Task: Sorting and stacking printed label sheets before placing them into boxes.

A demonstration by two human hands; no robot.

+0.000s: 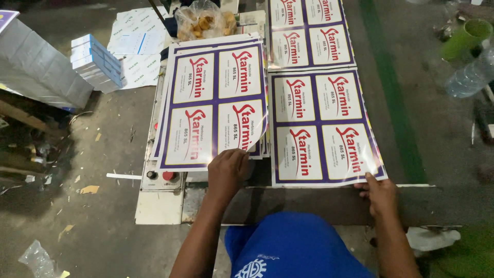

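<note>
My left hand [226, 171] rests on the near right corner of a stack of glossy printed label sheets [213, 103], white labels with red lettering and purple borders; the top sheet's corner curls up at my fingers. My right hand [380, 193] pinches the near right corner of a separate glossy sheet [324, 126] of the same labels, lying flat on the machine bed. Another such sheet [309, 33] lies farther back, edge to edge with it.
A control panel with a red button [169, 176] sits below the stack. Left are a pile of small blue-white boxes [96, 62] and loose paper sheets [136, 49]. A plastic bag of food [203, 20] lies behind. A green cup [465, 37] and clear bottle [471, 77] stand at right.
</note>
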